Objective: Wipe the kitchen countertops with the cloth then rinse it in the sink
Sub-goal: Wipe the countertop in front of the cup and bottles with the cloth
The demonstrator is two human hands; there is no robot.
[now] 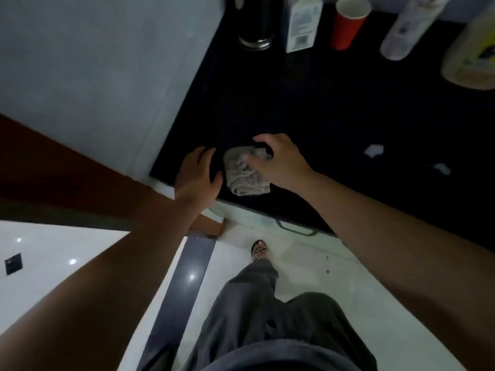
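Observation:
A crumpled grey cloth (245, 174) lies on the black countertop (308, 108), near its front left corner. My right hand (278, 162) rests on the cloth's right side, fingers curled onto it. My left hand (198, 175) lies flat on the counter just left of the cloth, fingers spread, holding nothing. No sink is in view.
At the back of the counter stand a dark steel flask (254, 28), a white carton (302, 25), a red paper cup (347, 25), a clear bottle (407, 30) and a yellowish jug (474, 54). Two white scraps (373, 150) lie to the right. A pale wall (93, 62) borders the counter's left.

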